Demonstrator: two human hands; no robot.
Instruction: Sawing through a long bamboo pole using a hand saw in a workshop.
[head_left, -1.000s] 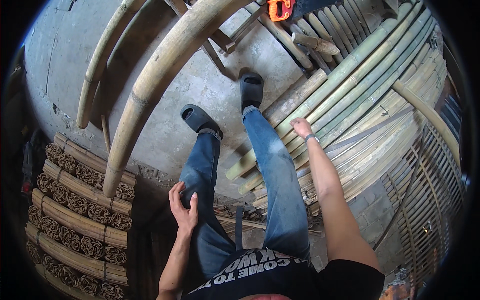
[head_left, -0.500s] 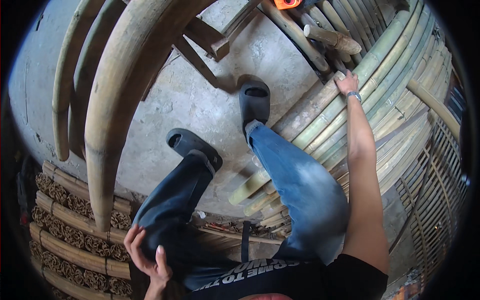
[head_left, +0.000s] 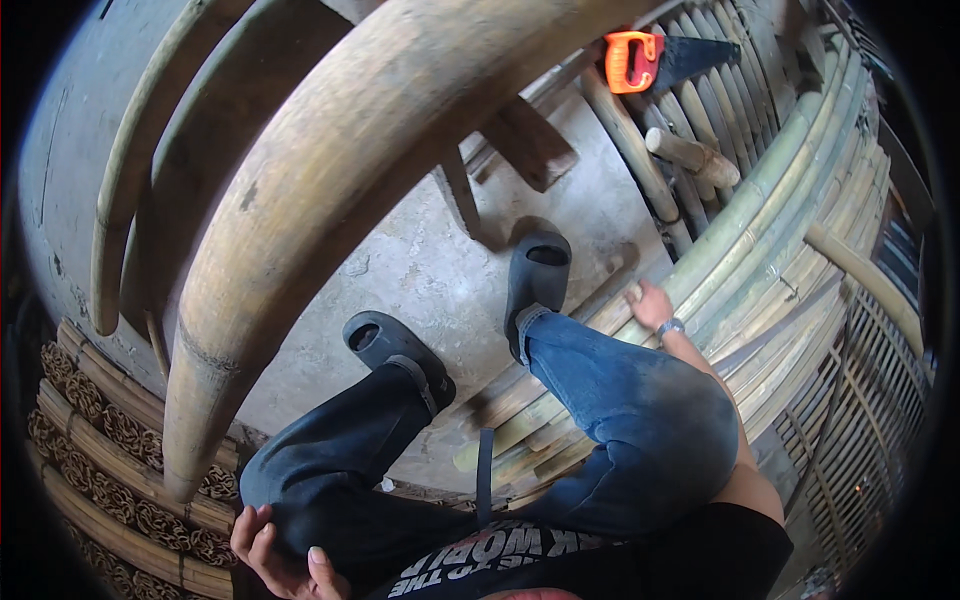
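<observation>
Black cloth nearest: a short-sleeved shirt (head_left: 700,560) with pale lettering, then blue jeans (head_left: 650,400), both knees bent and set apart. Left hand (head_left: 285,575) at the left knee, fingers loosely curled and spread from the thumb. Right hand (head_left: 653,304) out beyond the right knee, at the near border of the green bamboo poles (head_left: 735,245); blur here, so cannot tell whether its fingers are pinching a pole, touching one or clear of them. Grey watch (head_left: 671,326) on that wrist. Poles lie side by side to the right of the feet, running toward the upper right; pale bamboo strips (head_left: 765,360) on their outer side. Dark slippers (head_left: 540,268) on both feet, on grey floor (head_left: 430,270). Lower left: stacked bamboo lengths (head_left: 115,540) with brown curled pieces (head_left: 85,465) layered between. Thick tan pole (head_left: 330,170) sweeps across the upper left, curve at least partly lens effect; wooden supports (head_left: 530,145) show beneath it. Farther off, upper right: a short cut piece (head_left: 693,157) resting across slats (head_left: 740,105), and beyond it a saw (head_left: 690,58), orange handle to the left, dark blade to the right.
</observation>
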